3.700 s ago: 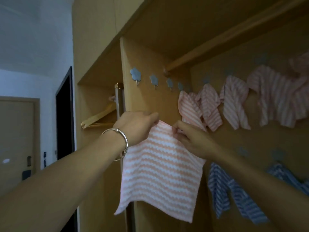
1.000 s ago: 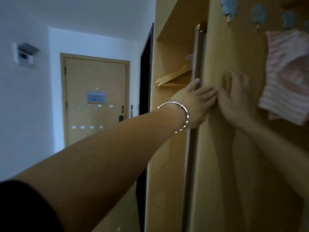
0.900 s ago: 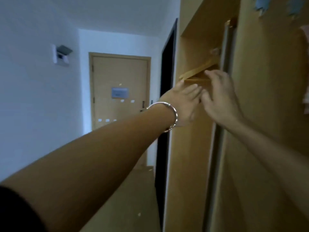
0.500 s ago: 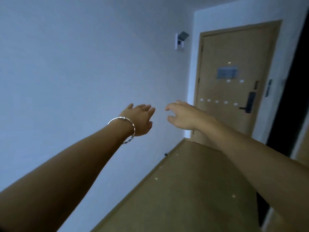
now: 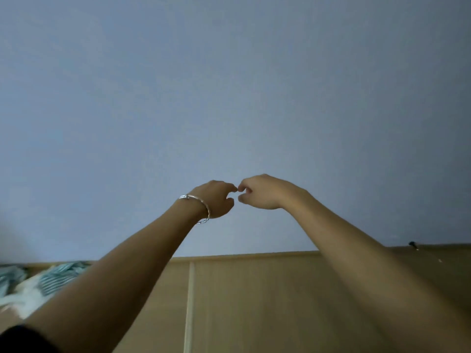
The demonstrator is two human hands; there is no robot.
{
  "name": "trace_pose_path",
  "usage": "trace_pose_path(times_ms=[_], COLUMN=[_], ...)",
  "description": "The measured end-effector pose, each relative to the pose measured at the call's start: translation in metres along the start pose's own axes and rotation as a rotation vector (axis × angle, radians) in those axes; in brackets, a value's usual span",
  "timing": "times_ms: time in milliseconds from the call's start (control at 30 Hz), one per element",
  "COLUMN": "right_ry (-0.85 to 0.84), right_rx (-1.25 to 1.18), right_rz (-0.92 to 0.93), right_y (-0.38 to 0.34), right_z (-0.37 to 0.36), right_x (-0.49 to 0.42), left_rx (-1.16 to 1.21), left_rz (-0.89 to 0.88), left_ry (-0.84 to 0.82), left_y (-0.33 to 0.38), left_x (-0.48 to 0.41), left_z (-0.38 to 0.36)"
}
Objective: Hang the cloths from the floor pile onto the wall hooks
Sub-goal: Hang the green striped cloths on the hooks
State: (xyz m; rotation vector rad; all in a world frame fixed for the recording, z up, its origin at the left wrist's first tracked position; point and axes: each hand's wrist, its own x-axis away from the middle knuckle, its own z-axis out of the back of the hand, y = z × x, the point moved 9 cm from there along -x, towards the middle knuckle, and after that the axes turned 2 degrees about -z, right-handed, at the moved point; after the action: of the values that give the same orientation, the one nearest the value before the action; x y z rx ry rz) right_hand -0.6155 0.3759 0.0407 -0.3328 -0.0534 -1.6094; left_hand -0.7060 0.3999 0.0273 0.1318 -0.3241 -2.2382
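Left hand (image 5: 216, 198) and right hand (image 5: 262, 192) reach out empty, fingers loosely curled and tips nearly meeting, before a blue-grey wall (image 5: 229, 98); striped cloths (image 5: 33, 282) heaped on the floor (image 5: 254, 301) at eight o'clock await hanging, hooks out of view.

Left hand (image 5: 216, 200) and right hand (image 5: 263, 192) hover fingertip-close before the wall (image 5: 229, 85).

The pile of cloths (image 5: 51, 278) is cut off by the left edge and partly hidden behind the left forearm (image 5: 114, 271) — only blurred teal stripes and a pale fold show. The left hand (image 5: 216, 200) and right hand (image 5: 262, 192) show their backs, palms hidden. A dark speck (image 5: 412, 244) at the foot of the wall (image 5: 229, 98) is too small to tell — the dark sleeve (image 5: 23, 340) runs off the bottom corner.
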Motion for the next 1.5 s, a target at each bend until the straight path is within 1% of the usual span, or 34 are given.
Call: trace_pose_path(times_ms=[133,233,333,467,667,867,1000,1133,1200,1400,1500], right_ry=[-0.175,-0.291,-0.326,-0.396,-0.472,-0.506,-0.545,-0.547,-0.556,-0.607,-0.666], right_rx=[-0.001,0.042,0.040,0.030,0.028,0.125,0.203,0.273,0.326,0.483,0.510], right_rz=[0.172,0.231,0.279,0.396,0.562,0.642,0.722,0.785,0.817,0.946,0.996], right_y=[-0.035,-0.039,-0.044,-0.083,-0.156,-0.218,-0.283,-0.363,-0.408,-0.544,-0.594], right_z=[-0.056,-0.082,-0.092,-0.114,-0.132,-0.142,-0.158,-0.172,-0.184,-0.247,-0.283], right_x=[-0.056,-0.093,-0.131,-0.156,-0.166,-0.182,-0.181,-0.189,-0.192,-0.190,-0.182], left_rx=[0.050,0.074,0.073,0.090,0.085,0.158,0.215,0.249,0.310,0.493,0.525], left_rz=[0.237,0.387,0.522,0.693,0.811,0.931,1.051,1.144,1.198,1.334,1.396], left_ry=[-0.051,-0.099,-0.092,-0.096,-0.076,-0.030,-0.028,-0.051,-0.073,-0.055,0.010], left_y=[-0.080,-0.124,-0.162,-0.206,-0.248,-0.300,-0.348,-0.408,-0.440,-0.519,-0.559], left_x=[0.017,0.025,0.037,0.066,0.101,0.142,0.185,0.231,0.259,0.344,0.376], left_z=[-0.057,-0.081,-0.085,-0.086,-0.085,-0.091,-0.098,-0.100,-0.109,-0.126,-0.122])
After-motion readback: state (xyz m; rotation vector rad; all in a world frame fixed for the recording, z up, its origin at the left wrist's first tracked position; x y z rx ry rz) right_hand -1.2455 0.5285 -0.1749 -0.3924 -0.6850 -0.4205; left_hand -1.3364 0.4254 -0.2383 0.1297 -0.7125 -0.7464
